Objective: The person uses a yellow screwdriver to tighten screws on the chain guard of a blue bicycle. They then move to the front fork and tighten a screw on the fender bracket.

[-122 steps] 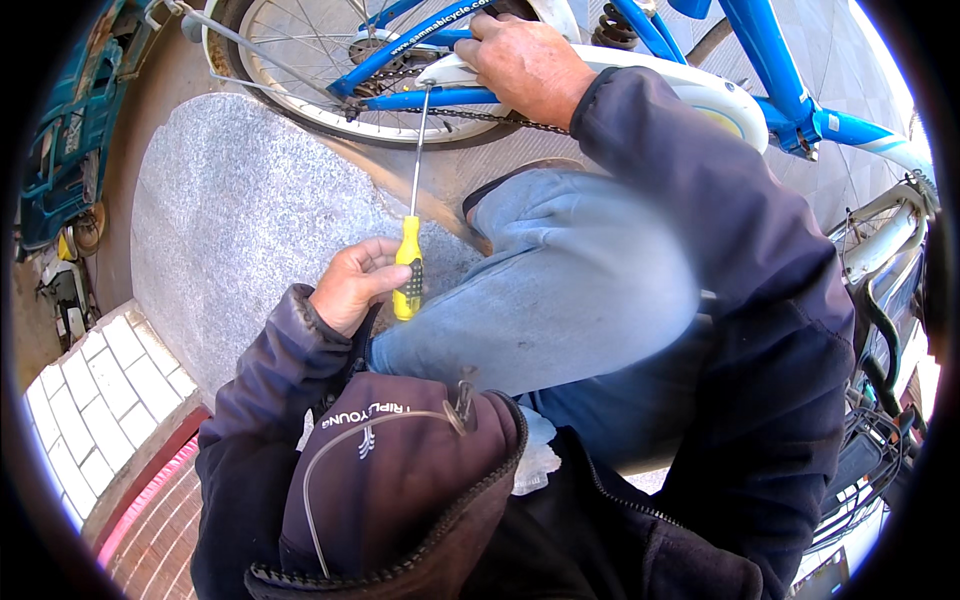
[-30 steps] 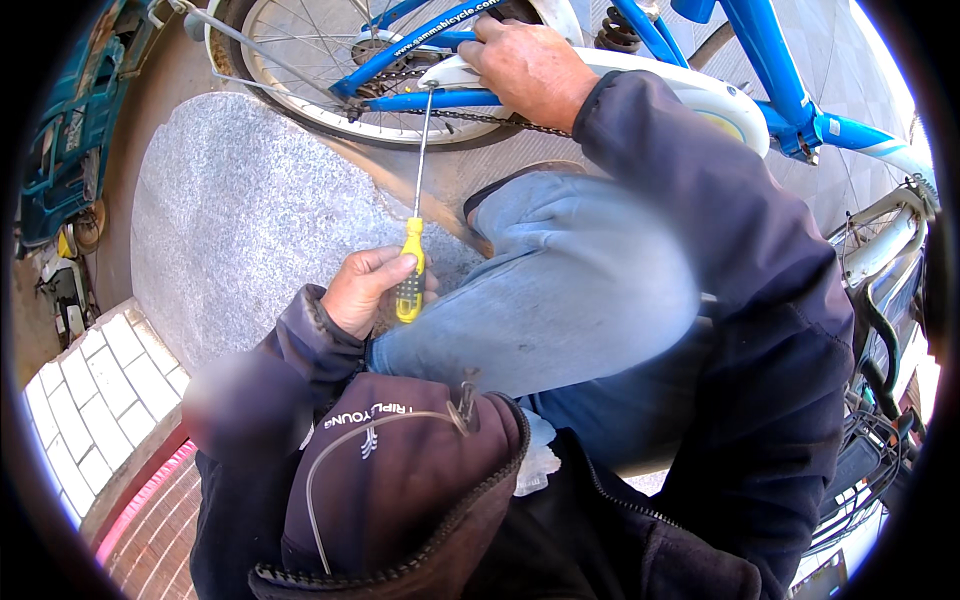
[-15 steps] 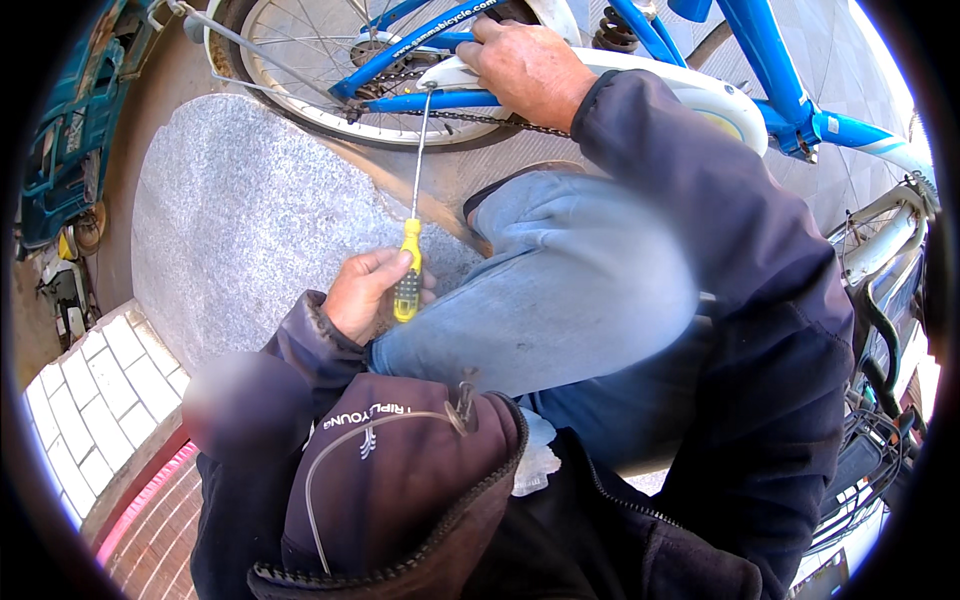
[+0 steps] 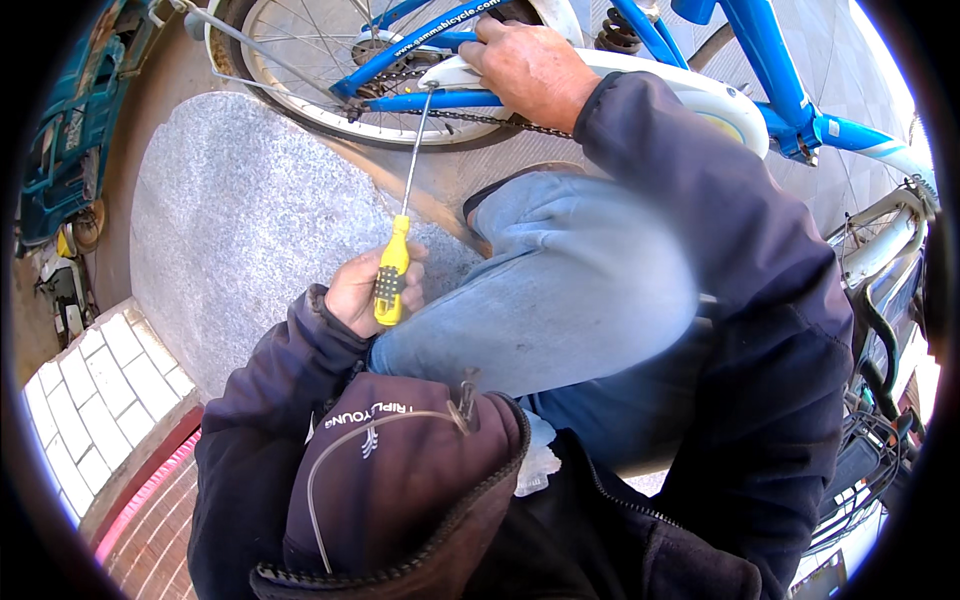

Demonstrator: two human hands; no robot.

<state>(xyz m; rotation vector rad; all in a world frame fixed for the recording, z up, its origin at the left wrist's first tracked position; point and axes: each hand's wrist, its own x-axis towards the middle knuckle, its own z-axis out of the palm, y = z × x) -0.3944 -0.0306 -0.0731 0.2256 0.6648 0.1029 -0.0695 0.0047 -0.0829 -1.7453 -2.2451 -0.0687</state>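
Observation:
My left hand grips the yellow handle of a long screwdriver. Its metal shaft runs up to the blue bicycle frame near the chain, with the tip touching the frame by the rear wheel. My right hand rests on the white chain guard, its fingers curled over the top edge. My knee in blue jeans sits between the two hands.
A grey stone slab lies under the wheel. A blue toolbox stands at the far left. White tiles and red brick are at the lower left. Another bicycle stands at the right.
My left hand has turned the screwdriver handle slightly; the shaft stays against the frame. My right hand has not moved.

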